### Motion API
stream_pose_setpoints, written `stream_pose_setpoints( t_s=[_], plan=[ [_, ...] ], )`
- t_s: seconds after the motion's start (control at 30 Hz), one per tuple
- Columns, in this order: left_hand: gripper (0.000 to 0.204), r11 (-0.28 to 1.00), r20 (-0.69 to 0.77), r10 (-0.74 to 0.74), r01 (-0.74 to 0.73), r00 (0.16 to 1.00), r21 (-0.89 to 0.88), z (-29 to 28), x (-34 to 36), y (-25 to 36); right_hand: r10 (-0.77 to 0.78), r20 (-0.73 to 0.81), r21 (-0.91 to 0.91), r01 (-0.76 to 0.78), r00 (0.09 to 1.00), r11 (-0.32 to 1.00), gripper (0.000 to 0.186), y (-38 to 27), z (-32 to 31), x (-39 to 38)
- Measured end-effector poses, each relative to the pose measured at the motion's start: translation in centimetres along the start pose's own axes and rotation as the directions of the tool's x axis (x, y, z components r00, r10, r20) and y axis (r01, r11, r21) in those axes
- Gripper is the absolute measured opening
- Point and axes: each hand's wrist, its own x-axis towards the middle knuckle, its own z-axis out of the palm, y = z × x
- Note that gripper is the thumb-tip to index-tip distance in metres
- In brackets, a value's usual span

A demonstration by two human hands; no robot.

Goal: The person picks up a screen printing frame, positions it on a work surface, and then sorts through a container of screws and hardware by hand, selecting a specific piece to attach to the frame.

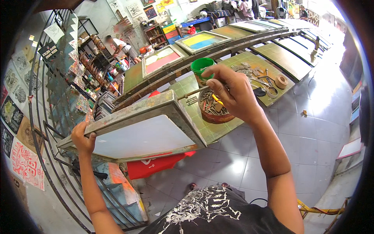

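Observation:
A wooden-framed printing screen (134, 137) with pale mesh is held up at a tilt in front of me. My left hand (83, 137) is closed round its left end, the thumb over the edge. A thin metal rod (191, 93) runs from the frame's right upper corner to my right hand (230, 90), whose thumb and fingers pinch its far end. Whether the rod has a handle is hidden by the fingers. Below that hand stands a round tub (215, 119) full of screws and small metal parts, with a yellow-handled tool (217, 99) in it.
A green bucket (202, 66) stands behind the tub. Pliers, loose hardware and a tape roll (281, 81) lie on the green board to the right. Beneath the screen hangs a red cloth (156, 164). A metal railing (50, 156) curves along the left. Another person (118, 46) works far back.

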Motion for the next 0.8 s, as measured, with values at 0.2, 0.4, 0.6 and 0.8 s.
stream_pose_setpoints(
  t_s=[0.2, 0.4, 0.6, 0.8],
  plan=[
    [0.077, 1.000, -0.043, 0.005, -0.004, 0.999, 0.014, -0.3, -0.2, 0.3, 0.130, -0.060, 0.263, -0.110, 0.990, 0.958, 0.015, 2.0, 1.8, -1.5],
    [0.075, 1.000, 0.001, -0.008, 0.008, 1.000, 0.003, -1.1, 0.4, 1.8, 0.087, -0.158, 0.294, -0.037, 0.984, 0.955, 0.013, 1.6, 3.1, -2.8],
    [0.075, 1.000, 0.000, -0.004, 0.004, 1.000, -0.006, -1.0, 0.6, 1.6, 0.204, -0.173, 0.427, -0.113, 0.964, 0.897, 0.010, 1.2, 3.2, -2.5],
    [0.076, 1.000, -0.064, 0.012, -0.012, 0.998, -0.006, -0.6, 0.7, 2.0, 0.127, -0.059, 0.059, -0.124, 0.990, 0.991, 0.019, 1.9, 1.4, -2.1]
  ],
)
